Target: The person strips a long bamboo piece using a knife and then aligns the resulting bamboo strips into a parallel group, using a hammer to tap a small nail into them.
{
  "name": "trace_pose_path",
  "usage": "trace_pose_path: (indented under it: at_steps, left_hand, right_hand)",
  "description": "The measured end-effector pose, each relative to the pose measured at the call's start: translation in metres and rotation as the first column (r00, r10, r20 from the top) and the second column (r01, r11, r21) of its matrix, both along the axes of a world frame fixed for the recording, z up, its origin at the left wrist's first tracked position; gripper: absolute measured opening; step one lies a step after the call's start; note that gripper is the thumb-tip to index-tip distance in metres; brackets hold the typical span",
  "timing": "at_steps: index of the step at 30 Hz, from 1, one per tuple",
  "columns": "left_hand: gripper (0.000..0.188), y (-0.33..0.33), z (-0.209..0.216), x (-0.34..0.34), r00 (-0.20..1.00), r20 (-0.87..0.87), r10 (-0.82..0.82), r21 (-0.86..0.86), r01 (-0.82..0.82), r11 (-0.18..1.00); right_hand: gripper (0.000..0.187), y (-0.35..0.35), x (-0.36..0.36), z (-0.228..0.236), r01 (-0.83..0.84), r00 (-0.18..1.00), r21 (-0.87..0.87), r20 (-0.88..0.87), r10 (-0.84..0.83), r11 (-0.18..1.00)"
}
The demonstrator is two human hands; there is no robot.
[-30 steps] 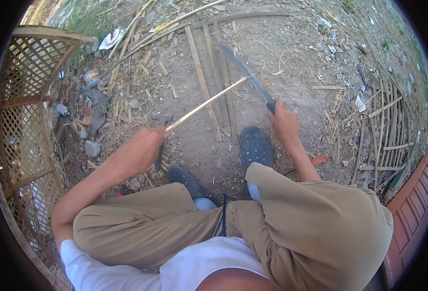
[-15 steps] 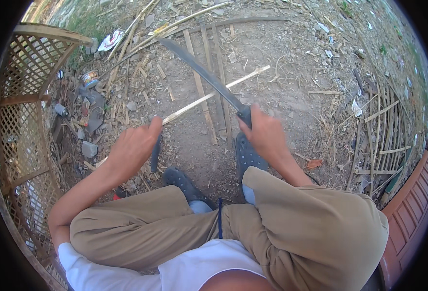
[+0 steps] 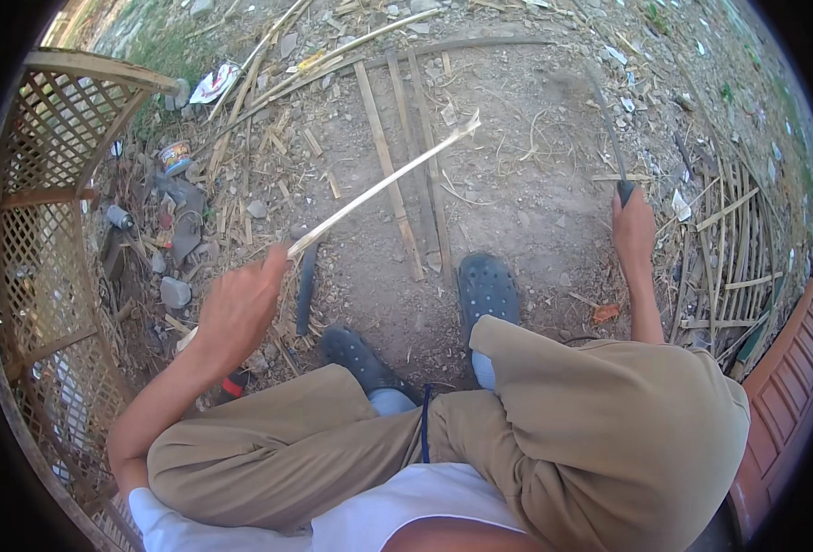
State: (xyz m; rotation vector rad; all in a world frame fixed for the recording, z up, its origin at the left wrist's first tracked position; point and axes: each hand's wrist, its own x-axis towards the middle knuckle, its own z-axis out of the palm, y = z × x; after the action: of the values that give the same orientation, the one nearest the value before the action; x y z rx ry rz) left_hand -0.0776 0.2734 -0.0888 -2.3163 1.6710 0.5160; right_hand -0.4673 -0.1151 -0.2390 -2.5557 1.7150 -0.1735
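My left hand [image 3: 241, 308] is closed round the near end of a pale split stick [image 3: 383, 184], which slants up and away to the right with a frayed far tip. Out to the right, my right hand [image 3: 634, 228] grips the dark handle of a machete [image 3: 603, 109]; its blade points away from me, seen nearly edge-on and faint toward the tip. Blade and stick are well apart. Beneath the stick, several flat wooden strips [image 3: 380, 147] lie on the dirt. A dark-handled tool [image 3: 306, 283] rests on the ground just right of my left hand.
A wooden lattice panel [image 3: 43, 198] stands at the left. Long poles [image 3: 333, 55] lie at the far side. A slatted bundle [image 3: 738, 248] and a reddish-brown panelled board [image 3: 784, 396] are at the right. A tin can [image 3: 174, 156], stones and chips litter the ground.
My right hand has swung the machete away from the stick, out to the right. The stick's far end has shifted left and a little toward the far side; my left hand still grips it.
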Motion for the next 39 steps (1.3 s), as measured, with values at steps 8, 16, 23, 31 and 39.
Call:
trace_pose_path:
  at_steps: [8, 16, 23, 31, 39]
  left_hand:
    - [0.013, -0.012, -0.027, -0.002, 0.985, 0.097, -0.145, -0.056, 0.151, 0.987]
    - [0.014, -0.033, -0.039, 0.003, 0.974, 0.032, -0.225, -0.070, 0.227, 0.971]
    - [0.012, -0.018, -0.028, -0.012, 0.975, -0.142, -0.169, 0.031, 0.175, 0.984]
    - [0.014, -0.006, -0.026, -0.007, 0.997, -0.015, -0.072, -0.020, 0.071, 0.997]
    - [0.019, -0.058, -0.029, 0.001, 0.987, 0.074, -0.140, -0.118, 0.148, 0.982]
  right_hand:
    - [0.030, 0.098, 0.074, 0.045, -0.191, 0.922, 0.155, 0.367, 0.123, 0.969]
    - [0.040, 0.153, 0.070, -0.030, -0.464, 0.885, 0.248, 0.091, 0.456, 0.851]
    - [0.036, 0.126, 0.017, -0.043, -0.232, 0.971, 0.227, 0.002, 0.237, 0.946]
    - [0.030, 0.072, -0.012, 0.009, 0.105, 0.923, 0.076, 0.364, -0.126, 0.992]
    - [0.030, 0.135, 0.068, -0.002, -0.168, 0.858, 0.346, 0.512, -0.036, 0.923]
